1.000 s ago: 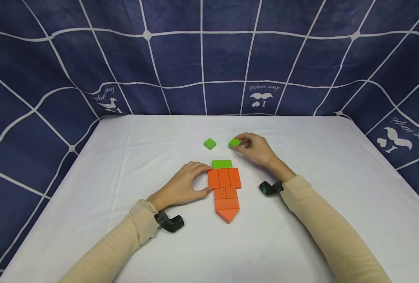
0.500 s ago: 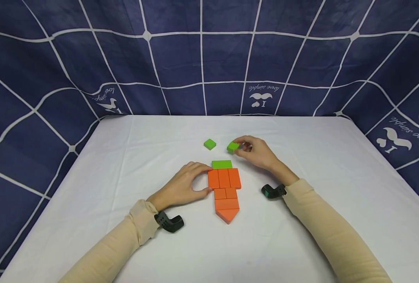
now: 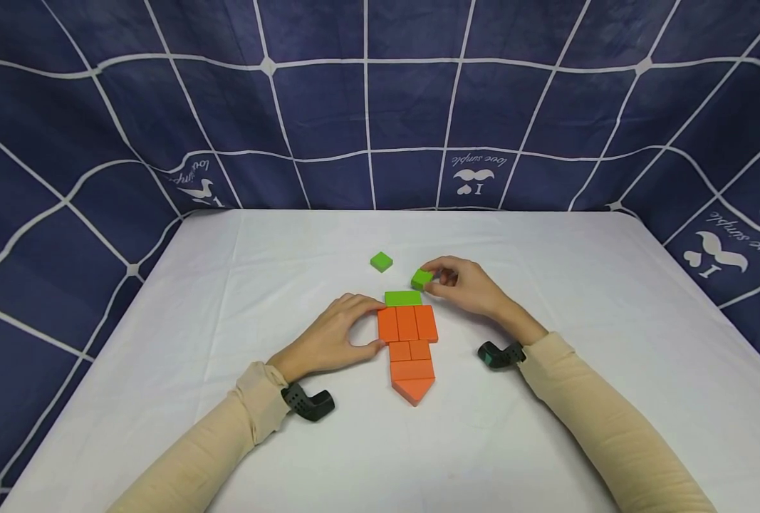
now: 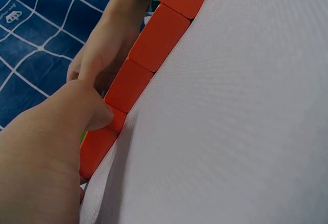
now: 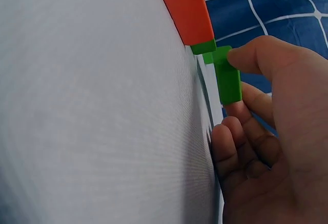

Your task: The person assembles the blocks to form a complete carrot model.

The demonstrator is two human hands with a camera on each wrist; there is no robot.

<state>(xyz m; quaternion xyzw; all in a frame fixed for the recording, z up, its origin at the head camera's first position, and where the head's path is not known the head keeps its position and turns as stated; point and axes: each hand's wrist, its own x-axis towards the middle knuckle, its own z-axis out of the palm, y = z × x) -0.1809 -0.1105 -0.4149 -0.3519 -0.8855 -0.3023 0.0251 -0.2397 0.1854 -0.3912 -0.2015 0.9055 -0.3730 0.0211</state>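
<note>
Flat orange blocks (image 3: 407, 324) lie joined in a shape with a pointed near end, and a green rectangular block (image 3: 402, 298) sits against its far edge. My left hand (image 3: 330, 338) pinches the leftmost orange block (image 3: 387, 325), index finger at its far corner and thumb at its near one. In the left wrist view the thumb (image 4: 100, 114) touches an orange side face. My right hand (image 3: 466, 286) pinches a small green block (image 3: 421, 278) between thumb and fingers, just beyond and right of the green rectangular block. The right wrist view shows this green block (image 5: 228, 78) tilted.
Another small green block (image 3: 382, 261) lies alone farther back on the white-covered table (image 3: 277, 249). A dark blue checked curtain (image 3: 328, 107) surrounds the back and sides. Black straps with devices are worn at both wrists.
My right hand has brought the small green block nearer, toward the far edge of the orange shape. The left hand and the laid blocks have stayed in place.
</note>
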